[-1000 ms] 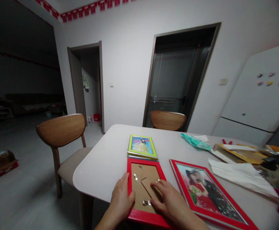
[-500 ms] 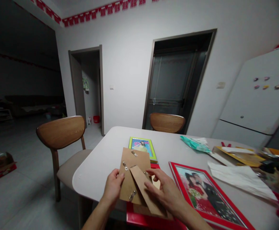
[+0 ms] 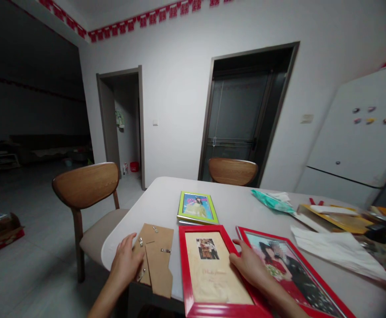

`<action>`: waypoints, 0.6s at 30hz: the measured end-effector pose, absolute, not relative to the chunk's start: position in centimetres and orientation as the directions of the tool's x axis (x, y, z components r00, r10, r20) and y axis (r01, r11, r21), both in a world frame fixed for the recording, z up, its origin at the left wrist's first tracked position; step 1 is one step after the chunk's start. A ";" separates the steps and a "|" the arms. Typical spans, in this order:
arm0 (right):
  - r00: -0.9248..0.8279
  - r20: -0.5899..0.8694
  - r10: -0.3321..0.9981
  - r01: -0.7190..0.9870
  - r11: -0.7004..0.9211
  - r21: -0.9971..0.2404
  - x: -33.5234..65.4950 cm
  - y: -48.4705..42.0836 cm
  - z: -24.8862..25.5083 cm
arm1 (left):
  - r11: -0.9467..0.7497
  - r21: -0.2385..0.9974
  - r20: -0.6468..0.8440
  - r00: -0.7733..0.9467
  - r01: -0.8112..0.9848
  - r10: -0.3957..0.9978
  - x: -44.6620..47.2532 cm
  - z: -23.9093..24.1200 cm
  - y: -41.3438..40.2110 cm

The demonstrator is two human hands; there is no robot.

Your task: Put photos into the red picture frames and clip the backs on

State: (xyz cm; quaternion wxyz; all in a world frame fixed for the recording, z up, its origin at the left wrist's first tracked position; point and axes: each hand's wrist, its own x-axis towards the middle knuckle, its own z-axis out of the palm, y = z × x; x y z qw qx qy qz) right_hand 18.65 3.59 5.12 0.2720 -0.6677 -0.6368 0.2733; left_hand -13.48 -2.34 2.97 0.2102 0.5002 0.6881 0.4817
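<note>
A red picture frame (image 3: pixel 183 260) lies face down near the table's front edge, its back uncovered so a cream sheet with a small photo shows. My left hand (image 3: pixel 126 263) rests on the brown cardboard backing board (image 3: pixel 156 256), which lies on the table just left of the frame and overhangs the edge. My right hand (image 3: pixel 250 266) touches the frame's right rim, fingers slightly spread. A larger red frame (image 3: pixel 290 274) with a portrait lies right beside that hand.
A green frame (image 3: pixel 197 206) with a photo lies behind the red one. Papers, a teal bag (image 3: pixel 270 199) and envelopes (image 3: pixel 335 215) clutter the white table's (image 3: pixel 232 207) right side. Two wooden chairs (image 3: pixel 86 187) stand at the left and far sides. A white fridge (image 3: pixel 361 137) stands at right.
Both hands lifted the cardboard backing off the red frame. My left hand carried it left and laid it on the table; my right hand went to the frame's right rim.
</note>
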 end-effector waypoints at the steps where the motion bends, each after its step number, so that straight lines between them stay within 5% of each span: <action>1: 0.046 -0.110 0.993 0.544 -0.117 -0.831 18.6 3.3 5.8 | 0.014 0.861 0.220 -0.396 0.509 0.892 -12.2 3.1 -2.6; 4: -0.068 -0.270 0.961 0.005 -0.270 -0.963 17.8 2.0 8.0 | -0.109 0.820 0.289 -0.243 0.561 0.926 -6.8 4.0 -3.9; 7: -0.119 -0.205 0.971 -0.193 -0.225 -0.955 16.6 0.6 9.8 | -0.397 0.738 0.414 0.098 0.546 0.905 -0.7 5.5 -5.3; 13: -0.140 -0.118 0.983 -0.056 -0.127 -0.990 15.6 0.1 10.7 | -0.653 0.537 0.635 0.254 0.534 0.730 3.2 8.9 -6.0; 18: -0.047 -0.041 0.998 0.382 -0.020 -0.924 17.3 1.6 8.5 | -0.438 0.672 0.620 -0.129 0.597 0.774 -2.4 8.7 -5.9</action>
